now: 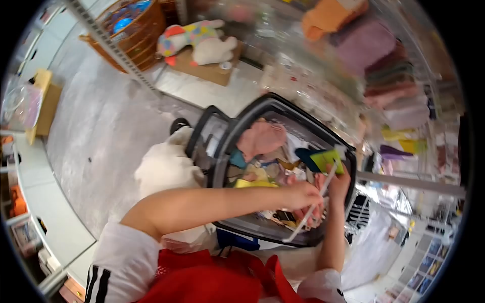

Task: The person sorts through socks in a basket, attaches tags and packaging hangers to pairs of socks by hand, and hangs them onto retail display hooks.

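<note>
A thin white strip [302, 225] slants across the right side of a black-rimmed grey basket [242, 117]. My left hand [301, 196] reaches over from the left, its fingers closed on the strip near its middle. Close by on the right, my right hand [340, 183] is closed around a lime-green and dark blue fabric piece [323, 160], which looks like a sock, beside the strip's upper end. Beneath both hands, the basket holds a jumble of small items, including a pink fabric bundle [261, 139] and a yellow piece [255, 183]. Blur hides the fingertips.
Metal shelving with hanging socks [366, 48] rises ahead and to the right. A white plush toy [164, 164] sits against the basket's left side. Farther off are a spotted plush toy [192, 38], a wicker basket [139, 33] and white drawers [63, 202].
</note>
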{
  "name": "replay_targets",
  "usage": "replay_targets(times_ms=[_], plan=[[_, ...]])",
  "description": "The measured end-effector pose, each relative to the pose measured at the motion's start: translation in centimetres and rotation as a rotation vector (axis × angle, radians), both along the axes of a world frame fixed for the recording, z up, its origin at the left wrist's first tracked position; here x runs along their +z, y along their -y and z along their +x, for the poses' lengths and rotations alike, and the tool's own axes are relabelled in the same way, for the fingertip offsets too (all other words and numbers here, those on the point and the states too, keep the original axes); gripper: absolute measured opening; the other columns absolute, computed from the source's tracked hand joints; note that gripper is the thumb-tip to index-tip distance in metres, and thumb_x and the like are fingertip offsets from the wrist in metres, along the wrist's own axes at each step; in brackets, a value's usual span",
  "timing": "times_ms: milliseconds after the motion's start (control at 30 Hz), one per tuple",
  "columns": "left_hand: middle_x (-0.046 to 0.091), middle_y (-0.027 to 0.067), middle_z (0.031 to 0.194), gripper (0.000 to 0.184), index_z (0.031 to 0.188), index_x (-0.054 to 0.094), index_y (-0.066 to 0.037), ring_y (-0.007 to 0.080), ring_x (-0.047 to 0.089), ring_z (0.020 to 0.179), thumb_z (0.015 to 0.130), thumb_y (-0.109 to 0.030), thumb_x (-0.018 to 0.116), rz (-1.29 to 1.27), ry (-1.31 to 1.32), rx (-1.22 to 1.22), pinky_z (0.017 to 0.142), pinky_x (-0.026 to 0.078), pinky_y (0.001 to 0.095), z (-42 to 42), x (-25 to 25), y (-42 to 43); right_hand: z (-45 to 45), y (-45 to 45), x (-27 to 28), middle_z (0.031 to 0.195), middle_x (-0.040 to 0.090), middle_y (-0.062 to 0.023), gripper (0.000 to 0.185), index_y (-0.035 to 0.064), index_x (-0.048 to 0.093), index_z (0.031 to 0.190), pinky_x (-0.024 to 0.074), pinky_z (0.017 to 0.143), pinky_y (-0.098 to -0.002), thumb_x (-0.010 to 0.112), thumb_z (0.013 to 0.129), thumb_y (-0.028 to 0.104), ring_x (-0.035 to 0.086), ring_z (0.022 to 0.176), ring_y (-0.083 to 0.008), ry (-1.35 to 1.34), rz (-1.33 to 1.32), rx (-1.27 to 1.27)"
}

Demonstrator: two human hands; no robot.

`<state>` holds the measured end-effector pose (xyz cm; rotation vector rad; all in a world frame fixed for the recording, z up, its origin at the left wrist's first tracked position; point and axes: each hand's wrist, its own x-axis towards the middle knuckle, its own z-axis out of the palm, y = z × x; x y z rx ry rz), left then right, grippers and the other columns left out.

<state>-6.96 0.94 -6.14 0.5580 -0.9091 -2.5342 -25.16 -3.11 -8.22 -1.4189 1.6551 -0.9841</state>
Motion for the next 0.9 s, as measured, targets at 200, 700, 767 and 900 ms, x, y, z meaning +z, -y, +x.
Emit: replay_targets(times_ms=[200, 700, 767, 900], plan=[[0.061, 0.0068, 0.077, 0.021, 0.093, 0.055, 0.001, 0.0129, 0.06, 0.066, 0.088, -0.017, 0.045, -0.311, 0.252, 0.21, 0.058, 0.05, 0.0238, 0.1, -1.6, 2.8, 0.9, -1.1, -2.3, 0.1, 0.051, -0.0086, 0.028, 0.0017, 0.046, 0.109, 0.0412, 0.075, -0.0271, 0.052, 0.086, 0.016, 0.049, 0.091, -0.0161, -0.035, -0.159, -0.154], [0.06, 0.0076, 0.092, 0.023, 0.097, 0.055, 0.002, 0.0094, 0.054, 0.08, 0.089, -0.017, 0.046, -0.471, 0.484, 0.145, 0.068, 0.045, 0.0224, -0.8, -2.7, 2.4, 4.6, -10.6, 0.8, 0.055, 0.046, -0.0067, 0.011, 0.0016, 0.046, 0.092, 0.0349, 0.036, -0.0279, 0.039, 0.085, 0.005, 0.042, 0.039, -0.0127, 0.208, 0.054, 0.165], [0.06, 0.0076, 0.094, 0.024, 0.102, 0.053, 0.002, 0.0102, 0.054, 0.083, 0.089, -0.016, 0.045, -0.527, 0.37, 0.126, 0.075, 0.044, 0.024, -0.9, -1.1, 2.1, 3.6, -11.7, 3.2, 0.053, 0.039, 0.0033, 0.011, 0.0061, 0.048, 0.091, 0.0262, 0.035, -0.0211, 0.038, 0.088, 0.009, 0.035, 0.039, -0.0054, 0.405, 0.22, 0.122], [0.059, 0.0074, 0.097, 0.026, 0.11, 0.048, 0.0, 0.011, 0.054, 0.086, 0.09, -0.015, 0.043, -0.533, 0.338, 0.027, 0.078, 0.042, 0.0244, -0.5, 0.1, 1.8, -1.2, -15.6, 9.7, 0.048, 0.034, 0.004, 0.017, 0.0039, 0.048, 0.093, 0.0256, 0.031, -0.0204, 0.034, 0.091, 0.013, 0.031, 0.033, -0.0052, 0.748, 0.477, 0.063]])
